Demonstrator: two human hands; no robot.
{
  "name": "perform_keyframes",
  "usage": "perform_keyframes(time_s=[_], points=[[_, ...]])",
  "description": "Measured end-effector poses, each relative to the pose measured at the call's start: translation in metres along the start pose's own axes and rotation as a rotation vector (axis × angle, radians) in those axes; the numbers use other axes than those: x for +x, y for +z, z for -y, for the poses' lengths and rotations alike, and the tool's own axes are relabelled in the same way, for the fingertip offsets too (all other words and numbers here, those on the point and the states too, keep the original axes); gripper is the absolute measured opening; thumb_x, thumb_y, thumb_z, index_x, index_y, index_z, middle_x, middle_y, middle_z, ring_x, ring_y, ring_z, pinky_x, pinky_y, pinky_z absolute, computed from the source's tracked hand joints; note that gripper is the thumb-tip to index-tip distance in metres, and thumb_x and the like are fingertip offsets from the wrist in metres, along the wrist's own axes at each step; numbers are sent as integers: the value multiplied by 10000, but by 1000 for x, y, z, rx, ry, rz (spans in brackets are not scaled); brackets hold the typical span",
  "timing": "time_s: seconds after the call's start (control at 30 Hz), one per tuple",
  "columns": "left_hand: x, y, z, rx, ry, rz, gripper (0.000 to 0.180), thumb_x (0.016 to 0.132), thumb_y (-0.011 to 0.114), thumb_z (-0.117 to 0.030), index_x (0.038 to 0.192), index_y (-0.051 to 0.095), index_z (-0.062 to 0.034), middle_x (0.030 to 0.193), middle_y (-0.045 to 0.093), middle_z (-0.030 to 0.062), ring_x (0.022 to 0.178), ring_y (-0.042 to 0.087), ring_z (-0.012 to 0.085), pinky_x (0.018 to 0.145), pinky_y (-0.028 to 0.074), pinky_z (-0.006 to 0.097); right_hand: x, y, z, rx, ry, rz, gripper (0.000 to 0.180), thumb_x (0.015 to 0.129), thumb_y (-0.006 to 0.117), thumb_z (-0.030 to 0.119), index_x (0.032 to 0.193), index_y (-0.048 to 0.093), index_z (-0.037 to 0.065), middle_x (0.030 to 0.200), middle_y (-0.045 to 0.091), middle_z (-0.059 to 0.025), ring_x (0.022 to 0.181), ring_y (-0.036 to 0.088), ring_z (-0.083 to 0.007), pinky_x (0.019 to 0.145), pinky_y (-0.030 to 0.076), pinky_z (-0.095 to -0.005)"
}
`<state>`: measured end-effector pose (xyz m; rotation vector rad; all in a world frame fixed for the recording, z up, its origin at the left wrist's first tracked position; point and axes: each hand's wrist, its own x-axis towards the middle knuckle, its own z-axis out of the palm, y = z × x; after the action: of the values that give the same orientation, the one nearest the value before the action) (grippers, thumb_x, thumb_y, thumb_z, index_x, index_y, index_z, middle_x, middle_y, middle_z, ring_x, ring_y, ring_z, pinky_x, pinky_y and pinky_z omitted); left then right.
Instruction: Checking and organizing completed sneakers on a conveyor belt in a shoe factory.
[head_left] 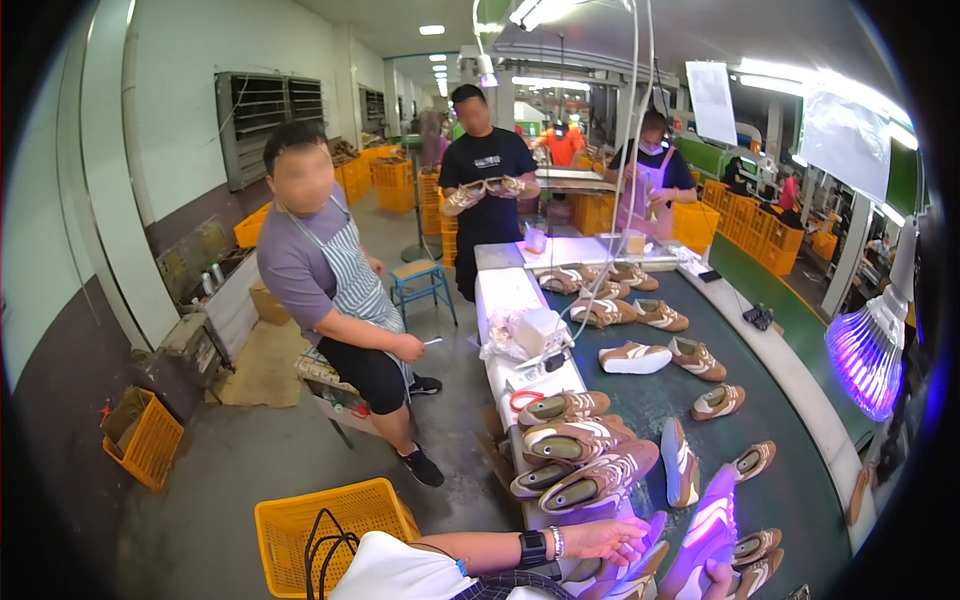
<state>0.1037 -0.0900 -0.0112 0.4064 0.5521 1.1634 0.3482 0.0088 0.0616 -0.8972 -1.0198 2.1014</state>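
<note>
At the lower right, my right hand (716,580) grips a brown-and-white sneaker (708,530) that stands tilted, toe up, in purple light. My left hand (605,540), with a dark watch and a bracelet at its wrist, reaches across with its fingers stretched out. Beneath and beside those fingers lie more sneakers, partly hidden by the hand; whether it touches one I cannot tell. Just beyond, a stack of brown sneakers (600,475) fills the near left side of the bench. Another sneaker (680,462) rests on its side on the dark green belt (640,410).
Several sneakers (634,357) are spread along the belt. Red-handled scissors (523,400) and a plastic bag (520,330) lie on the left ledge. A yellow crate (335,500) stands by my left arm. A seated person (320,250) is at left; a glowing lamp (868,355) hangs at right.
</note>
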Motion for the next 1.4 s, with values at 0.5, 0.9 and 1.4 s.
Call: perform_keyframes(time_s=[0.5,0.9,1.4], points=[[-4,-26,27,-461,106,-136,524,854,590,-349,1246,447,-31,1188,559,125,1060,548,223,987,392,382,190,-186,-69,-551,-288,-689,532,804,640,273,1148,462,-91,1150,538,-280,1004,573,-312,836,455,-365],[-37,-11,10,-276,154,-257,508,859,556,-247,1283,399,-14,1202,544,126,1085,535,207,991,390,357,221,-158,-46,-651,89,-1558,653,676,701,273,1136,432,-105,1160,488,-296,1023,535,-423,893,446,-442],[-25,-20,3,-334,80,-136,601,810,604,-321,1280,403,-6,1214,534,164,1092,536,253,986,393,389,56,-135,-27,297,-48,-221,421,822,576,247,1166,493,18,1105,584,-103,982,575,-275,798,489,-430]])
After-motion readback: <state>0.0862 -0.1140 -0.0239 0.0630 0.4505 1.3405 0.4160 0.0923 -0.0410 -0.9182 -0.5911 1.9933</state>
